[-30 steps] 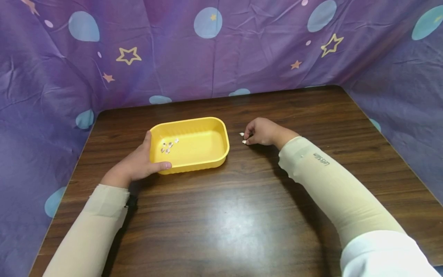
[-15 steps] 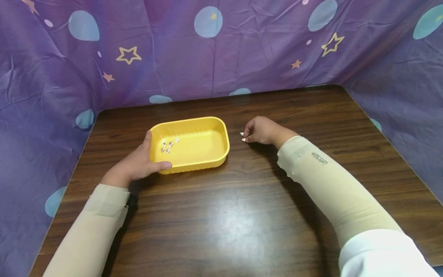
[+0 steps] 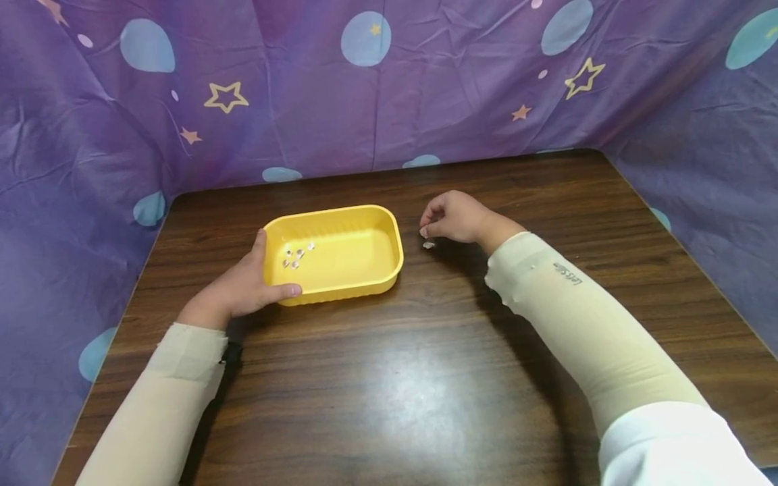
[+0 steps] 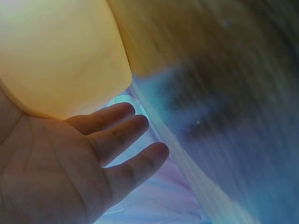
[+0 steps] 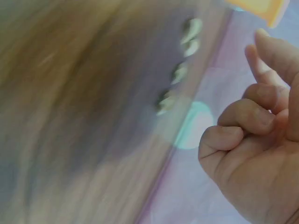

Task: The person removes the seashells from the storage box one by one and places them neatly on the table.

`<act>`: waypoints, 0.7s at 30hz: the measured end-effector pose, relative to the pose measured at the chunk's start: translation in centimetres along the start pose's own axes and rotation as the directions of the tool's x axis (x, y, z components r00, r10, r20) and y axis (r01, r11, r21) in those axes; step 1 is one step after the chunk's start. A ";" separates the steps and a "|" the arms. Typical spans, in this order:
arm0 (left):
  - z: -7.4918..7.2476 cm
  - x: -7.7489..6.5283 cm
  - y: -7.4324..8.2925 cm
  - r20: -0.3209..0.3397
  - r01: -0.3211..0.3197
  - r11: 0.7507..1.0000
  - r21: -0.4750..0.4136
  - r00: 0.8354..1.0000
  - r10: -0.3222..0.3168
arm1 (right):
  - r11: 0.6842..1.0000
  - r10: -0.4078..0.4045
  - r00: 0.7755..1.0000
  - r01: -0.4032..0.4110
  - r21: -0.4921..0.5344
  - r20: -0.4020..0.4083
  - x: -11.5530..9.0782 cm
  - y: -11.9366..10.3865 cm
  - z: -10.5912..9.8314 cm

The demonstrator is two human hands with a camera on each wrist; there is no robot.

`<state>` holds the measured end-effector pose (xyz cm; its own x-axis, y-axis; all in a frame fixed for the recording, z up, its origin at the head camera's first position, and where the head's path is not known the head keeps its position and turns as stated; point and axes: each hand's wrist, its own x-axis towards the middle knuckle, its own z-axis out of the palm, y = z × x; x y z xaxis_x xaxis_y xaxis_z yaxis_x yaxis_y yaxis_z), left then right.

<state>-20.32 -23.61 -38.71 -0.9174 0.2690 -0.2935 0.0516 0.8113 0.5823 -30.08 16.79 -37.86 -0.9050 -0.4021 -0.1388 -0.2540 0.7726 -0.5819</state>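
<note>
A yellow plastic basin (image 3: 346,260) stands left of the table's middle, with several small pale shell-like pieces (image 3: 296,258) at its left end. My left hand (image 3: 243,280) holds that end, thumb across the front rim and index finger at the left rim. Three other fingers (image 4: 126,163) stretch out beside the basin in the left wrist view. To the right of the basin, my right hand (image 3: 458,217) pinches a small whitish piece (image 3: 423,232) between thumb and index finger. Another small piece (image 3: 428,245) lies just below it. Several pieces (image 5: 179,73) show blurred in the right wrist view.
The dark wooden table (image 3: 365,378) has its back edge against a purple curtain (image 3: 316,121) with stars and circles. More curtain hangs at both sides. A bright light patch shines on the front half of the tabletop.
My right hand has shifted slightly back and left, from the nearer small piece to the farther one, which its fingertips now pinch. Left hand and basin have stayed in place.
</note>
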 end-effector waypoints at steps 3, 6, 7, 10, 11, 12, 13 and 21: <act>0.0 0.0 0.0 0.001 0.003 1.000 0.003 1.000 -0.003 | 0.996 -0.040 0.997 0.044 0.073 -0.059 0.1 -1.1 -0.1; -0.1 0.0 0.0 0.003 0.003 1.000 0.009 1.000 -0.003 | 0.988 -0.072 0.993 0.084 0.127 -0.093 0.3 -2.4 0.1; -0.1 0.0 -0.1 0.003 0.004 1.000 0.010 1.000 -0.004 | 0.985 -0.085 0.992 0.098 0.140 -0.098 0.4 -3.0 0.2; -0.1 0.0 -0.3 0.004 0.008 1.000 0.009 1.000 -0.008 | 0.975 -0.119 0.987 0.137 0.173 -0.110 0.6 -4.5 0.6; -0.1 0.0 -0.3 0.004 0.007 1.000 0.008 1.000 -0.007 | 0.972 -0.133 0.985 0.152 0.179 -0.113 0.7 -5.0 0.7; 0.0 0.0 -0.3 0.003 0.005 1.000 0.006 1.000 -0.005 | 0.968 -0.146 0.982 0.166 0.186 -0.117 0.9 -5.5 0.9; 0.0 0.0 -0.4 0.001 0.002 1.000 0.004 1.000 -0.002 | 0.965 -0.156 0.981 0.177 0.194 -0.119 1.0 -5.9 1.0; 0.0 0.1 -0.4 -0.008 -0.017 1.000 -0.006 1.000 0.016 | 0.951 -0.214 0.970 0.234 0.204 -0.114 2.3 -8.8 2.4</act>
<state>-20.48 -23.91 -38.97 -0.9194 0.2783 -0.2780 0.0643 0.8035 0.5918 -29.12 7.91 -34.95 -0.8627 -0.4991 0.0814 -0.3833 0.5404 -0.7490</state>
